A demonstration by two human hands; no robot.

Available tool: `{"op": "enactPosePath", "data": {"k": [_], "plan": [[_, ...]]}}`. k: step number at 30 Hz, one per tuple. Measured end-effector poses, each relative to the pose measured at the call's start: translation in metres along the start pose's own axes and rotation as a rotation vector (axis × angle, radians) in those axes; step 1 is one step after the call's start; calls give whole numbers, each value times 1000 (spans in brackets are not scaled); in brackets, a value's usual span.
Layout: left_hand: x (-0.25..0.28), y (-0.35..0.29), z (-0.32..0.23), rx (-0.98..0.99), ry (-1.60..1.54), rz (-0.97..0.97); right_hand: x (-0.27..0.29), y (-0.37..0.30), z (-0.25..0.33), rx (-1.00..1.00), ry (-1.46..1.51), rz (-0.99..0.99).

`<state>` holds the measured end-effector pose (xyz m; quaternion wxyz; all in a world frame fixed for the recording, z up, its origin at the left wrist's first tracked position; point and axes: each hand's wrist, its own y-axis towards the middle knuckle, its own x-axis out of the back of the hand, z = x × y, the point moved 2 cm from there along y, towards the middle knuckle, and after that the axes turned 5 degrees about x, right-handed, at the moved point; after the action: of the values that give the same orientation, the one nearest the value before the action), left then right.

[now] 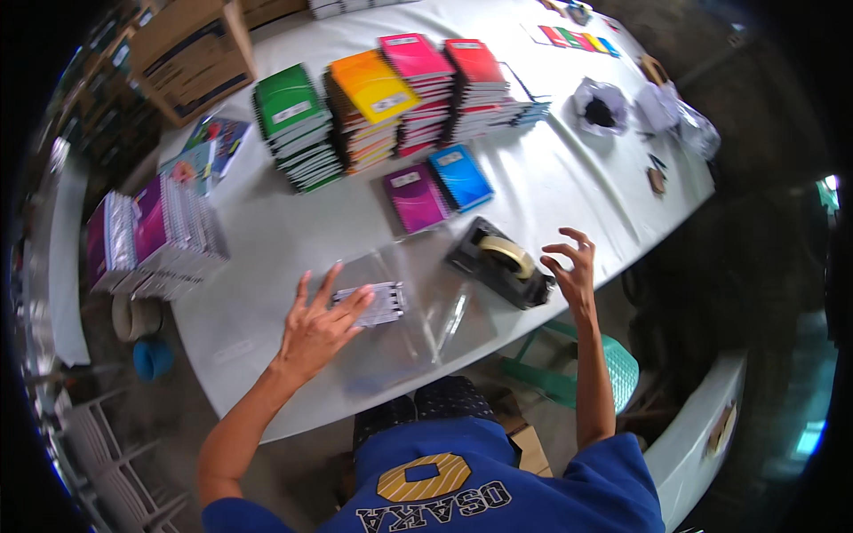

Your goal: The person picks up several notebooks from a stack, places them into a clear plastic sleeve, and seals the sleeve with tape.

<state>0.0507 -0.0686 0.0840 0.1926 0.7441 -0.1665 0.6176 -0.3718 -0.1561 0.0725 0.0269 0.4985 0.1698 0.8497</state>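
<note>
My left hand [322,322] is spread over the table, fingers apart, its fingertips at the edge of a small white printed label sheet [384,304]. Under and around that sheet lies clear plastic film [418,333], seemingly flat bags. To the right stands a black tape dispenser [475,258] with a roll of pale tape [508,254] in it. My right hand [573,262] is raised just right of the dispenser, fingers curved and apart, with nothing visible in them. Beyond the film lie a purple spiral notebook [416,197] and a blue one [461,178], side by side.
Stacks of spiral notebooks stand at the back: green [289,105], yellow [369,84], pink [415,55] and red [474,62]. Purple notebooks [169,222] are piled at the left edge. A cardboard box [191,58], plastic bags [601,107] and a green stool [613,369] surround the work area.
</note>
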Motion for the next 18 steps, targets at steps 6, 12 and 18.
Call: {"op": "enactPosePath", "data": {"k": [6, 12, 18], "plan": [[4, 2, -7, 42, 17, 18, -3, -6, -68, -370, 635, 698], [0, -1, -6, 71, 23, 34, 1, -36, -69, -351, 1460, 519], [0, -2, -7, 72, 29, 28, 5, -61, -86, -77, 360, 358]]}}
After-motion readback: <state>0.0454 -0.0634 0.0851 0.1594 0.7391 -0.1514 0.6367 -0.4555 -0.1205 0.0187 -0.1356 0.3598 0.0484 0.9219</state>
